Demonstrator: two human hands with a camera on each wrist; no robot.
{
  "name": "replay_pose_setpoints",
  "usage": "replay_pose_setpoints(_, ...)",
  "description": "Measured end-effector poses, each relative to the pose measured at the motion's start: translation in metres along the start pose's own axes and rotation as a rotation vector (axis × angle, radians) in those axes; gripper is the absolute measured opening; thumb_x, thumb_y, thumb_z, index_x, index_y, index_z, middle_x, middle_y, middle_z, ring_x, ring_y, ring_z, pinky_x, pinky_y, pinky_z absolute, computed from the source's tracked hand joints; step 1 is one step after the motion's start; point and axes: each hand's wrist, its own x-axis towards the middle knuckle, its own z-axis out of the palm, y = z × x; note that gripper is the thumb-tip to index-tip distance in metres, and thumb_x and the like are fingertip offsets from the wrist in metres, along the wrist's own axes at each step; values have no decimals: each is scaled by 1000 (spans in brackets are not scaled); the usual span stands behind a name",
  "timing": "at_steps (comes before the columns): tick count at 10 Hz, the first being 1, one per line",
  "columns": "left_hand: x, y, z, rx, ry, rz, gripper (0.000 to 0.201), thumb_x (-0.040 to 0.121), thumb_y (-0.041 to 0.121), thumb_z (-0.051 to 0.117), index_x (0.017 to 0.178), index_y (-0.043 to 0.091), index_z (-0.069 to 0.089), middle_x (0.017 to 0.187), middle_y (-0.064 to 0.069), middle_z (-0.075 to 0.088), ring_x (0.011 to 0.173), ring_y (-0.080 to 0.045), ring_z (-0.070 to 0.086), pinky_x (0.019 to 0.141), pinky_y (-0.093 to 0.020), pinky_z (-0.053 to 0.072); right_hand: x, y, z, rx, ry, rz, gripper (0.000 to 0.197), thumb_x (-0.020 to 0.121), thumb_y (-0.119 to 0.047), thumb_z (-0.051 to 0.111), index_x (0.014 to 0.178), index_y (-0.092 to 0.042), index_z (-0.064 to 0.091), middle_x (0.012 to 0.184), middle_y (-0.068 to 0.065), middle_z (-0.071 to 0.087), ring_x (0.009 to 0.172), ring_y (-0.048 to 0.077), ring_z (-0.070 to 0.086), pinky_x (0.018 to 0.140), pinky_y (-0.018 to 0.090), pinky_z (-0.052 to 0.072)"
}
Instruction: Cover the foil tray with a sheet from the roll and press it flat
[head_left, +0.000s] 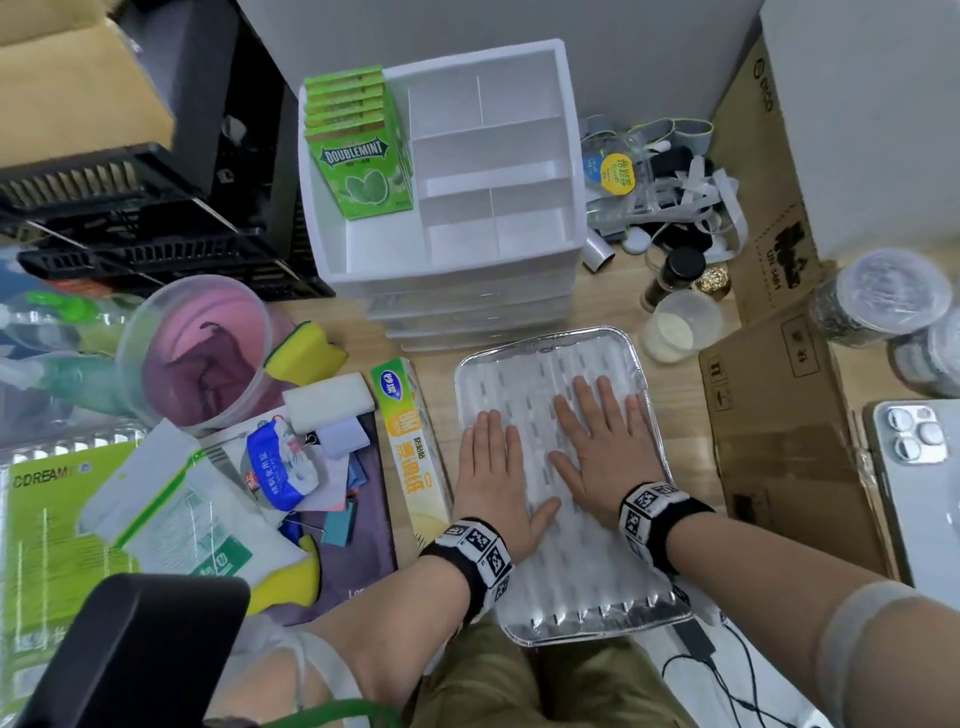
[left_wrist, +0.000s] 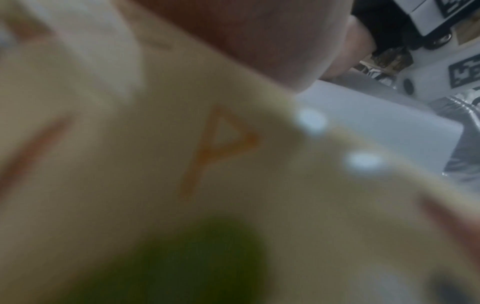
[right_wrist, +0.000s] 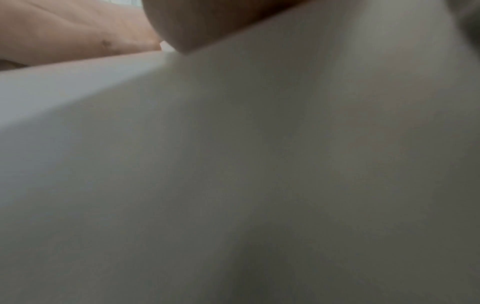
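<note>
A silver foil tray (head_left: 597, 626) lies on the wooden table in front of me, lined with a white sheet (head_left: 571, 561) that shows the tray's ribs through it. Both my hands lie flat on that sheet with straight fingers. My left hand (head_left: 491, 467) presses the tray's left side, my right hand (head_left: 605, 436) its middle and right. The roll's long yellow-green box (head_left: 413, 441) lies just left of the tray, beside my left hand. The left wrist view is a blurred close-up of that box (left_wrist: 182, 164). The right wrist view shows only the white sheet (right_wrist: 233, 164) up close.
A stack of white divided drawers (head_left: 457, 171) with green gum boxes stands behind the tray. A clear tub (head_left: 202, 353), sponges and packets crowd the left. Cardboard boxes (head_left: 779, 431), jars and a phone (head_left: 919, 467) line the right. A small cup (head_left: 675, 327) stands by the tray's far right corner.
</note>
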Motion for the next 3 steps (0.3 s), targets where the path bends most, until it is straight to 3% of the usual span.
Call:
replay_pose_setpoints(2, -7, 7, -18, -63, 34, 4, 97, 91, 68, 23, 157, 1, -2, 166, -27, -10, 153, -40, -18, 125, -60, -4, -10, -3, -20, 25, 62, 4, 66, 95, -48, 28, 151, -18, 11, 163, 9, 4, 149, 29, -5, 118, 52, -2)
replay_pose_setpoints(3, -11, 11, -22, -88, 73, 22, 93, 92, 65, 24, 157, 3, 0, 166, -26, -7, 154, -39, -15, 126, -58, -4, -19, -6, -28, 46, 62, 2, 65, 96, -44, 29, 151, -16, 9, 163, 10, 3, 149, 28, -6, 122, 52, 1)
